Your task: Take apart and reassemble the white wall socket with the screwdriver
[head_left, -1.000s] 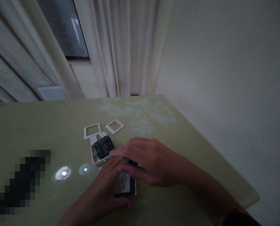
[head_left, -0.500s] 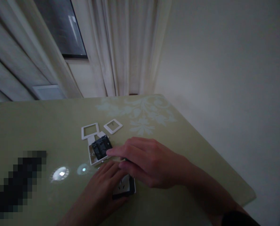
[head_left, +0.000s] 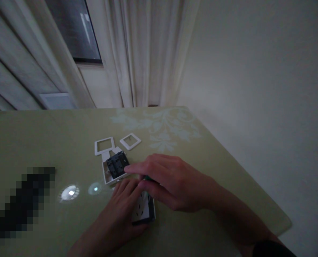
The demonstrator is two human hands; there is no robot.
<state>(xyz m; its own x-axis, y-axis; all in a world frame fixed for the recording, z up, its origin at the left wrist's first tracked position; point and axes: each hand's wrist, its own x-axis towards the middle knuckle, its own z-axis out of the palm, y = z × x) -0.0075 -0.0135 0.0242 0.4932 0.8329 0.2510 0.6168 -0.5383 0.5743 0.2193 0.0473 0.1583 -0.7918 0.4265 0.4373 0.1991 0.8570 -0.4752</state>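
Note:
A wall socket [head_left: 140,210] with a white slotted face and a dark rim rests on the table under my hands. My left hand [head_left: 123,207] grips it, with the thumb along its near edge and the fingers over its far left side, hiding part of it. Above the socket's far right corner, my right hand [head_left: 167,182] is closed round a green-handled screwdriver [head_left: 147,177]. Most of that tool is covered by the fingers, and its tip cannot be made out. Just beyond my hands, a black socket module [head_left: 117,165] leans in a white back box [head_left: 105,175].
Two white square frames [head_left: 104,146] [head_left: 130,141] lie behind the box, with small white plates [head_left: 105,156] beside it. A pixelated dark object [head_left: 22,203] is at the left. The greenish table [head_left: 201,171] meets a wall at the right and curtains [head_left: 153,53] behind.
My right fingers have shifted slightly round the screwdriver, showing more of its green handle. More of the socket's face shows beside my left hand. The whole view has moved a little.

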